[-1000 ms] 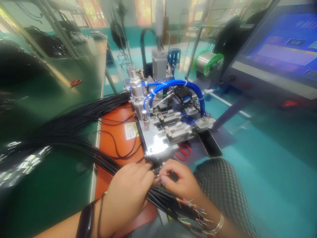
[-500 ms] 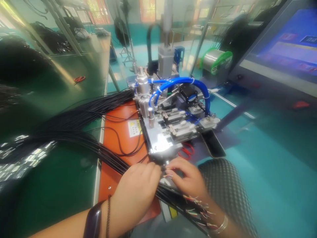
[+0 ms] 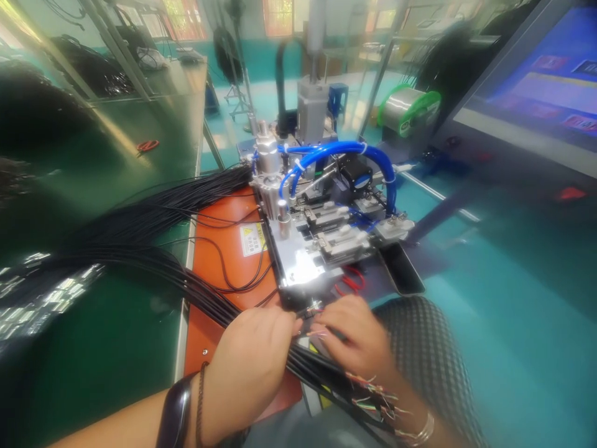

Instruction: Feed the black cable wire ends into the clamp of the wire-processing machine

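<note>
My left hand point(image 3: 256, 354) is closed at the near edge of the machine, with its fingertips on a black cable whose end points right. Thin coloured wires point(image 3: 319, 333) fan out from that end. My right hand point(image 3: 357, 336) pinches at these wires with thumb and fingers, close to my left fingertips. A bundle of black cables point(image 3: 317, 368) runs beneath both hands, its stripped ends point(image 3: 373, 395) showing red, white and green wires by my right wrist. Just beyond my fingers stands the metal bench machine point(image 3: 303, 267) with blue air hoses point(image 3: 345, 148).
An orange panel point(image 3: 219, 249) with a warning label lies left of the machine. Red-handled scissors point(image 3: 351, 281) and a phone point(image 3: 401, 267) lie at its right. A green-rimmed wire spool point(image 3: 409, 111) and a screen point(image 3: 550, 81) stand behind. More black cables point(image 3: 140, 230) cover the left table.
The view has swung slightly left. Both hands stay by the machine's front edge, while the right fingers have shifted on the wires and now curl lower over them.
</note>
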Demonstrator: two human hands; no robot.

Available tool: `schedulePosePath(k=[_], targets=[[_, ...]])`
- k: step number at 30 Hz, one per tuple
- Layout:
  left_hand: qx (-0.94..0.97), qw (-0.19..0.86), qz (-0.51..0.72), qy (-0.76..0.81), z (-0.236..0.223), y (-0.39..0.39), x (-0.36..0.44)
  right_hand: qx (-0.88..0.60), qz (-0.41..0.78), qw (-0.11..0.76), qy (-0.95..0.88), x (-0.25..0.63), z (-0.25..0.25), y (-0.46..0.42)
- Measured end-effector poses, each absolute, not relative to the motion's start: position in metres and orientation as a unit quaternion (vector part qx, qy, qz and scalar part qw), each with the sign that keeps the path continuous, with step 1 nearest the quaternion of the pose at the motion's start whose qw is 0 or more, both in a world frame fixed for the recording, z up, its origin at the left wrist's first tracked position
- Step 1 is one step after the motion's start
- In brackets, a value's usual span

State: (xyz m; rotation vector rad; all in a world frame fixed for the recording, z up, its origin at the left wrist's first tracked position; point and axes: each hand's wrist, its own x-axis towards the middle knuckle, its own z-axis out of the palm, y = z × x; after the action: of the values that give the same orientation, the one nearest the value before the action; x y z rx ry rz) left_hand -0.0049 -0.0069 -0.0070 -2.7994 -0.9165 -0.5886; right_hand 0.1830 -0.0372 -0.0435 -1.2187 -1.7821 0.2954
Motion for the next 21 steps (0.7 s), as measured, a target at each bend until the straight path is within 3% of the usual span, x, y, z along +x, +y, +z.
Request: schedulePosePath(k=[4,10,16,21], targets=[[-0.931,0.045,-0.203,-0.3,-0.009,-0.007,-0.006,-0.546,0.208,0.517,-0.626,0.176,-0.043,-0.034],[-0.941,0.027,-0.159,-0.298,-0.006,-0.008,-0.008,-0.5,0.256,0.514,-0.648,0.179,-0.035,-0.031],[-0.958,0.013,-0.136,-0.252,-0.005,-0.003,-0.006,-0.41,0.328,0.369,-0.767,0.189,-0.019,-0.019],[-0.941,0.015,-0.177,-0.287,-0.007,-0.001,-0.008,-0.532,0.382,0.458,-0.602,0.19,-0.026,-0.02]])
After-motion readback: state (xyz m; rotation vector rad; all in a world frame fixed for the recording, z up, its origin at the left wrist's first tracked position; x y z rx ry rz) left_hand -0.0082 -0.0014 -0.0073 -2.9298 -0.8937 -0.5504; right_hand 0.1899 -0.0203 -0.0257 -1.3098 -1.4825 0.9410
